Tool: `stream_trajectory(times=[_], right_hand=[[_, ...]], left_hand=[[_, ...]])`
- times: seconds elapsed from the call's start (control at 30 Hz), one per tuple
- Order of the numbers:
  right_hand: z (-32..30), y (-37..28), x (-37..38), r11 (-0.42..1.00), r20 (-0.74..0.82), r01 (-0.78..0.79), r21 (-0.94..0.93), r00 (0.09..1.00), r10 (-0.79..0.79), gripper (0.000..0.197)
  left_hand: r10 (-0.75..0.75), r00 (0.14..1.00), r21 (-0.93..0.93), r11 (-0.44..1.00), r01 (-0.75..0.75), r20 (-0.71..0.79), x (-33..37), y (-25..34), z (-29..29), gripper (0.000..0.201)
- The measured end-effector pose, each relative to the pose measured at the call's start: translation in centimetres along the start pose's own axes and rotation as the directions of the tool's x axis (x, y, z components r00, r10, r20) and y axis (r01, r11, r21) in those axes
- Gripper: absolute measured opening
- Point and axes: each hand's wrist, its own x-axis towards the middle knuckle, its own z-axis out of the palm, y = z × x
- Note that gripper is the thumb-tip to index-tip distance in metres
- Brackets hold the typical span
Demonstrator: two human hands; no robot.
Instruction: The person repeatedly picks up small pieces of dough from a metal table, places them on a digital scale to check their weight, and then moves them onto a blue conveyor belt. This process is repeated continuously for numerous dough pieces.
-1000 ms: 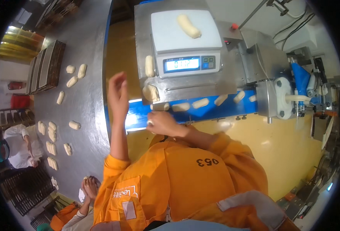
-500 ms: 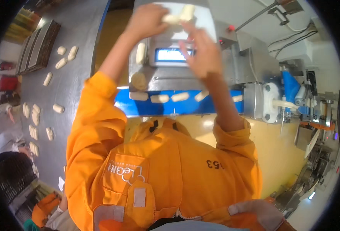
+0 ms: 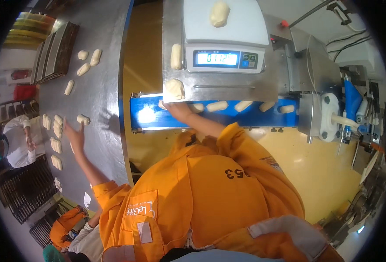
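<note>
My left hand (image 3: 76, 139) is low over the grey table at left, fingers apart and open. Its fingertips reach beside a short dough roll (image 3: 83, 118); part of another pale roll shows by its wrist. On the blue belt (image 3: 146, 114), my right hand (image 3: 178, 110) closes on the leftmost dough roll (image 3: 161, 105), which its fingers partly cover. A thick dough piece (image 3: 219, 14) lies alone on the white plate of the digital scale (image 3: 226, 60). A rounded dough lump (image 3: 174, 89) and an upright-lying roll (image 3: 176, 56) sit left of the scale.
Several dough rolls (image 3: 217, 106) lie along the belt to the right. More rolls (image 3: 56, 145) are spread over the left table (image 3: 101, 91), with stacked metal pans (image 3: 55, 52) at its back. A machine outlet (image 3: 330, 118) stands right. People in white work beyond the table.
Both hands have left the scale plate. The left has swung down to the left table, the right down-left to the belt's end. One dough piece now remains on the plate, and the view has shifted.
</note>
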Motion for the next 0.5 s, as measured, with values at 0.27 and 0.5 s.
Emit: stream_trajectory(times=[0.27,0.5], right_hand=[[-22.7,-3.9,-8.2,0.945,-0.024,-0.197,0.262,0.977,0.211,0.034],[-39.0,-2.4,-5.2,0.969,-0.565,-0.24,-0.058,0.808,0.166,0.031]], left_hand=[[0.423,0.838,-0.654,0.533,-0.537,-0.344,6.3,38.6,-7.7,0.045],[0.491,0.864,-0.449,0.751,-0.484,-0.111,11.1,55.0,-6.4,0.059]])
